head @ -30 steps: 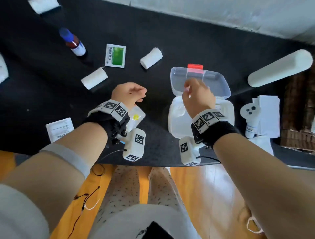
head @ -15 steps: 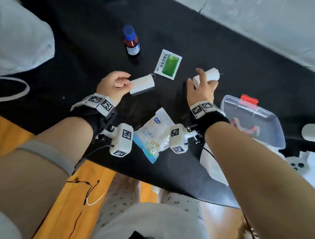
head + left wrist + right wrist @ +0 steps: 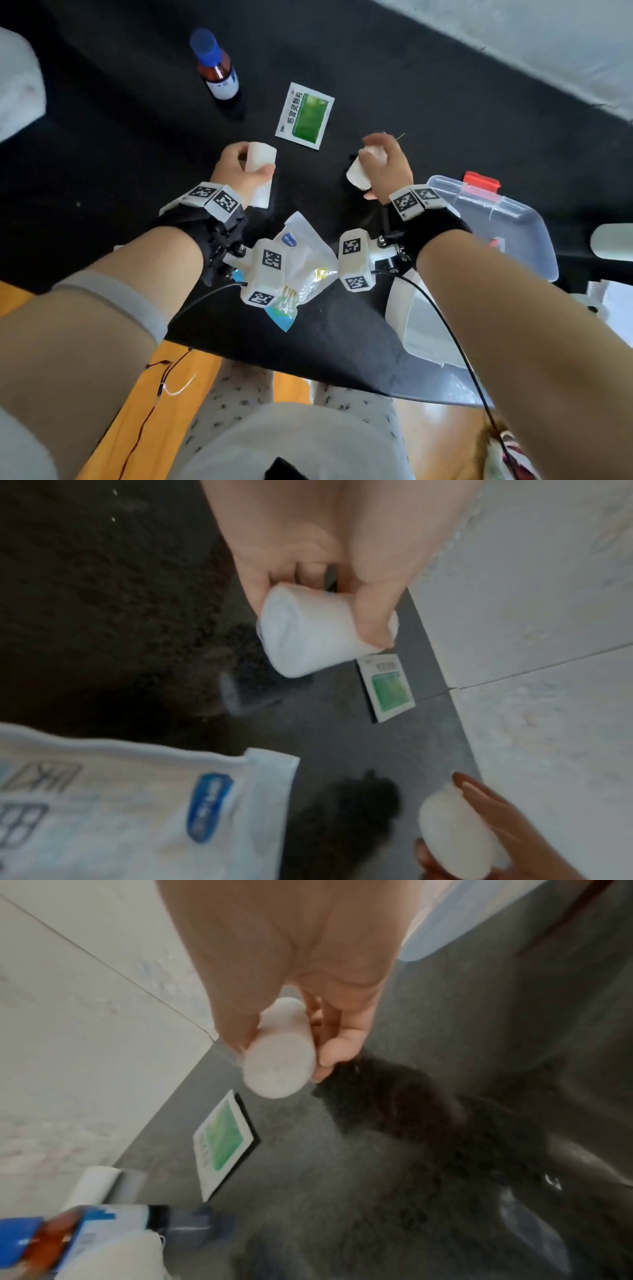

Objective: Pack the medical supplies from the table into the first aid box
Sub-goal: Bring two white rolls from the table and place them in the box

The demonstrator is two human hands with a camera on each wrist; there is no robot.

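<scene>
My left hand (image 3: 239, 171) grips a white bandage roll (image 3: 260, 161), lifted above the black table; the left wrist view shows the same roll (image 3: 308, 634) between thumb and fingers. A second white bandage roll (image 3: 358, 173) is held in my right hand (image 3: 387, 164), seen end-on in the right wrist view (image 3: 279, 1064). The clear first aid box (image 3: 507, 233) with a red latch stands open at the right, its white base (image 3: 421, 322) under my right forearm. A green sachet (image 3: 305, 114), a brown bottle with a blue cap (image 3: 215, 68) and a swab packet (image 3: 301, 260) lie on the table.
The table's near edge (image 3: 308, 370) runs just below my wrists, with orange floor beyond. A white cloth (image 3: 17, 85) lies at the far left. A white cylinder end (image 3: 613, 243) shows at the right edge. A pale wall borders the table's far side.
Both hands have closed on the bandage rolls and lifted them off the table, drawing them back toward me. Earlier the right hand was over the open box.
</scene>
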